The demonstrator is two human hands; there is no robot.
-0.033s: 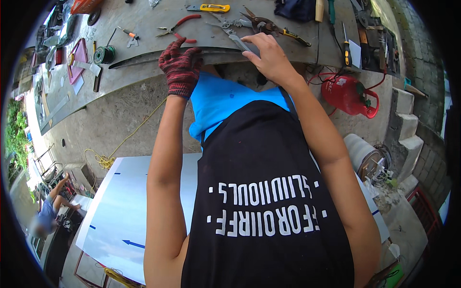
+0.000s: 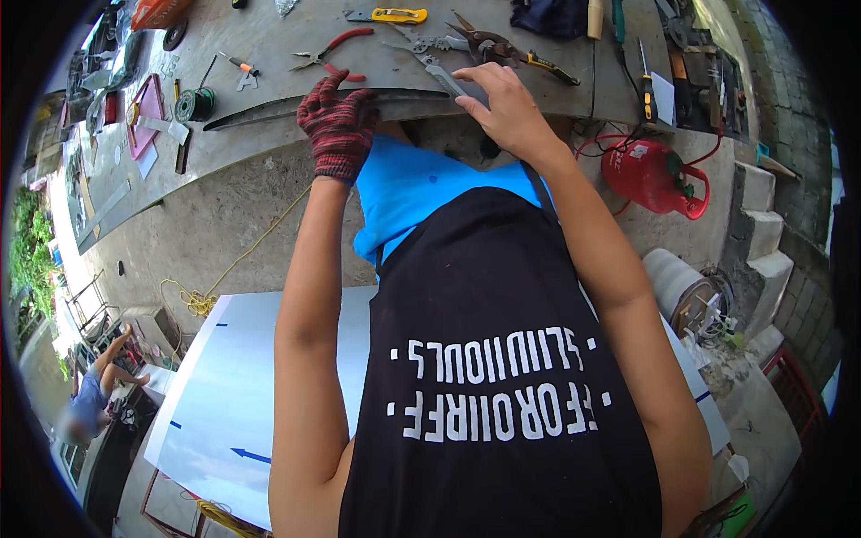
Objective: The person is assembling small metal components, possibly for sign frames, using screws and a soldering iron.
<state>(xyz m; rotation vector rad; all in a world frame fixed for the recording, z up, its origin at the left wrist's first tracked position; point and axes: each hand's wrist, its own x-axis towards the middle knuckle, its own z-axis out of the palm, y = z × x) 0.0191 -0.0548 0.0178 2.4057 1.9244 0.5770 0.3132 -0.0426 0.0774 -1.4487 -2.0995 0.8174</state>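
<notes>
My left hand, in a red and black knitted glove, is closed over a long curved dark strip near the table's front edge. Its fingers cover part of the strip. My bare right hand is at the strip's right end. Between its thumb and index finger is the grey handle of a slim cutter knife, its blade pointing away to the left. Just beyond the left hand lie red-handled pliers. Past the right hand are tin snips and a grey metal hand tool.
On the grey table are a yellow utility knife, a green wire spool and a screwdriver. A red gas cylinder stands at the right. A white panel is behind me; another person is far left.
</notes>
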